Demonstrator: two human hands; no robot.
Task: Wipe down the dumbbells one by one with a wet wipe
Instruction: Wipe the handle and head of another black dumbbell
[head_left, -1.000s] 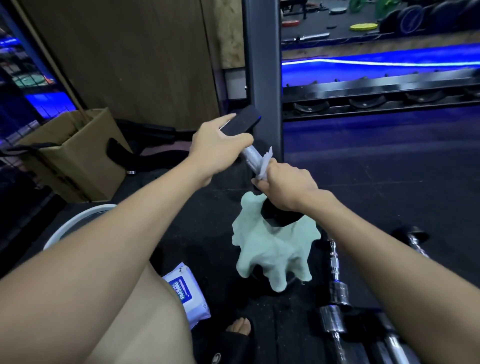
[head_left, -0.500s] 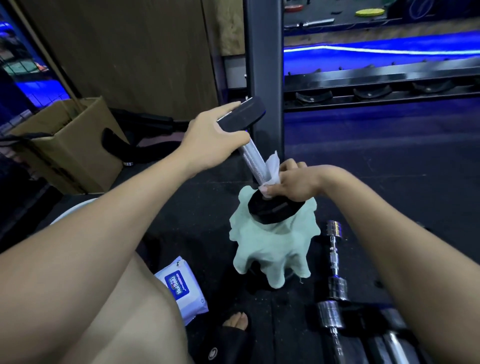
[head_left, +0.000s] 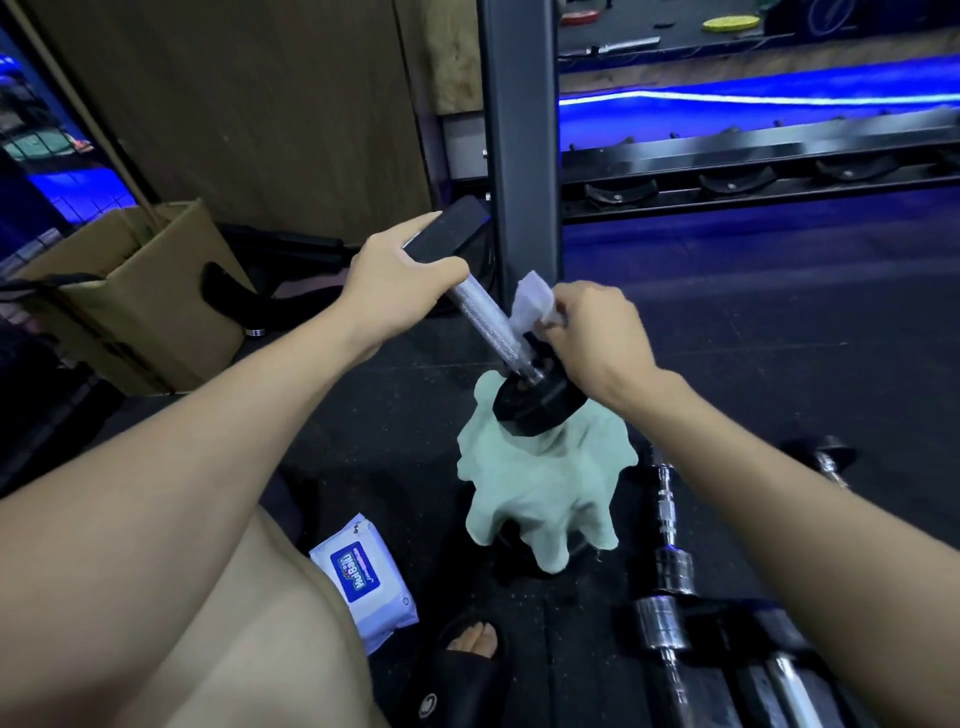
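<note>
A dumbbell (head_left: 485, 322) with a knurled chrome handle and black ends stands tilted, its lower end resting on a pale green cloth (head_left: 545, 488) draped over something on the floor. My left hand (head_left: 400, 280) grips the upper black end. My right hand (head_left: 597, 338) pinches a white wet wipe (head_left: 532, 301) beside the lower part of the handle, just above the bottom plate. A blue-and-white pack of wet wipes (head_left: 366, 582) lies on the floor near my left knee.
More chrome dumbbells (head_left: 667, 571) lie on the black floor at the lower right. A cardboard box (head_left: 140, 291) stands at the left. A dark rack post (head_left: 519, 145) rises right behind the dumbbell, with a rack rail (head_left: 753, 171) running to the right. My sandalled foot (head_left: 467, 660) is below the cloth.
My right hand has slid the wipe down the handle from near the top to the bottom plate, then lifted slightly off the bar. The left hand keeps hold of the upper end.
</note>
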